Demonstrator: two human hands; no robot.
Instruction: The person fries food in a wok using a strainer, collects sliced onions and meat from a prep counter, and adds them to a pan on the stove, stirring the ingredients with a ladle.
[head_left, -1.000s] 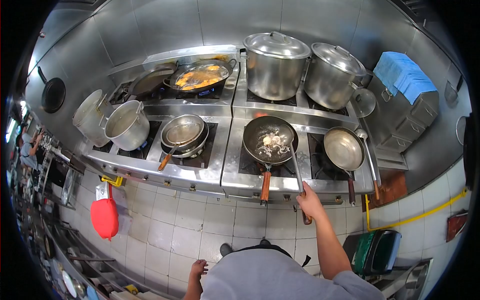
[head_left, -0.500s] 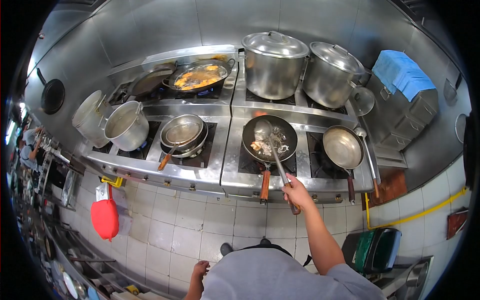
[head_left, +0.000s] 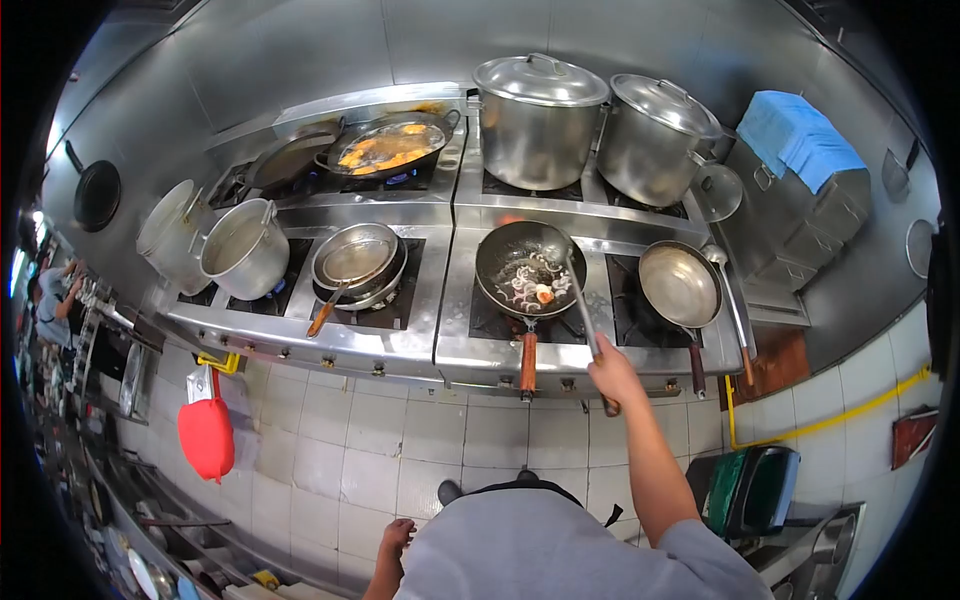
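Observation:
My right hand [head_left: 615, 372] is closed around the wooden end of a long-handled metal ladle [head_left: 582, 305]. Its bowl rests near the right rim inside a black wok [head_left: 487, 265], whose wooden handle points toward me. Sliced pale pieces, perhaps onion or squid, and one orange-tinted piece lie in the wok as food [head_left: 530, 285]. Down beside my body hangs my left hand [head_left: 398, 537], empty, with its fingers loosely bent and slightly apart.
Right of the wok sit a shallow pan [head_left: 680, 283] and another ladle [head_left: 722, 285]. Large lidded pots [head_left: 540, 120] stand behind. Orange pieces fry in an oil-filled wok [head_left: 395, 150] at back left. Nearer left are a strainer [head_left: 355, 258] and a tall pot [head_left: 243, 250].
My right hand has shifted right, and the ladle's bowl has moved from the wok's left-middle to its upper right. The food is now spread nearer the middle and front. My left hand stays low.

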